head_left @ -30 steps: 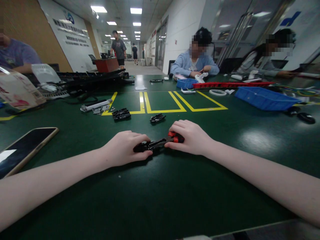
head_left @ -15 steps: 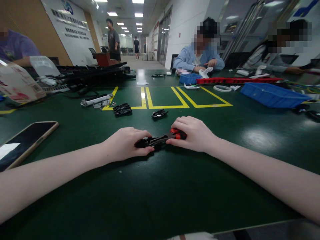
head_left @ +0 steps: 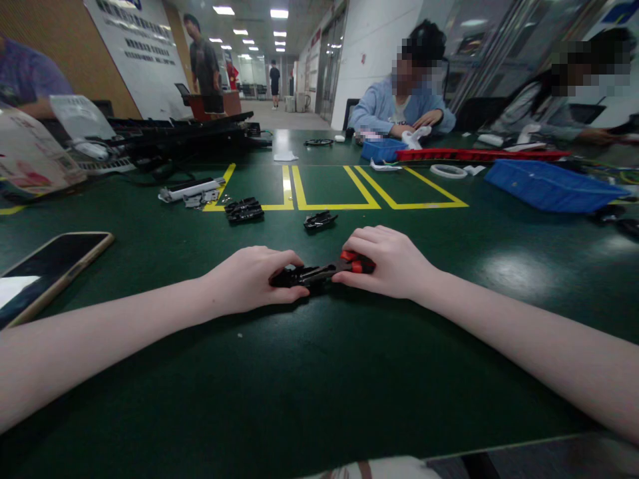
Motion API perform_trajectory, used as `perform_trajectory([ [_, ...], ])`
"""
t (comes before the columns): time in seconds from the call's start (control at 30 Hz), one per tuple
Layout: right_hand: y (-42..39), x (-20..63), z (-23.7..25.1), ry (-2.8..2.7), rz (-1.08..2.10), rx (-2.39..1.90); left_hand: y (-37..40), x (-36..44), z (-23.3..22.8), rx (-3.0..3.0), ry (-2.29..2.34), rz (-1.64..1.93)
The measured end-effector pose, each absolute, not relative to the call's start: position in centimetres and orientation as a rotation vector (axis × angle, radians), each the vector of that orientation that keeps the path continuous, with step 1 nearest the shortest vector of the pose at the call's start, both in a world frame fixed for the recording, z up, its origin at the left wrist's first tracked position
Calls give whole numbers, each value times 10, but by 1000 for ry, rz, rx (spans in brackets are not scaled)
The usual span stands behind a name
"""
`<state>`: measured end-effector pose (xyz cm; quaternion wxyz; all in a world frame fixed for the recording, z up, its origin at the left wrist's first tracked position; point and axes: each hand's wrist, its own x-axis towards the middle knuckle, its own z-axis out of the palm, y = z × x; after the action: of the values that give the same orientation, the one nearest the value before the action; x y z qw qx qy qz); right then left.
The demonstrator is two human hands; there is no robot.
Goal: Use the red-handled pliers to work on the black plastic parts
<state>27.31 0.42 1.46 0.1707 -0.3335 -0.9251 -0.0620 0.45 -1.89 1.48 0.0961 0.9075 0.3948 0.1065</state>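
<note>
View aside, little has moved: the black part stays pinched in the left hand's grip, its long axis running rightward toward the right hand, clamped around the red-handled pliers. Whether these bite it I cannot tell; beyond the grip, a loose black piece lies on the tabletop.

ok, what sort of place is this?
Likely an office used as a bench workshop: ceiling lights over a corridor, yellow tape marking a green table, and a red-handled tool in the right hand.
</note>
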Motion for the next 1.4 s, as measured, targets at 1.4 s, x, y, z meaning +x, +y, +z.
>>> perform_trajectory([
  [1.4,0,273,15,-2564,-308,-898,-21,2,16,2610,1070,501],
])
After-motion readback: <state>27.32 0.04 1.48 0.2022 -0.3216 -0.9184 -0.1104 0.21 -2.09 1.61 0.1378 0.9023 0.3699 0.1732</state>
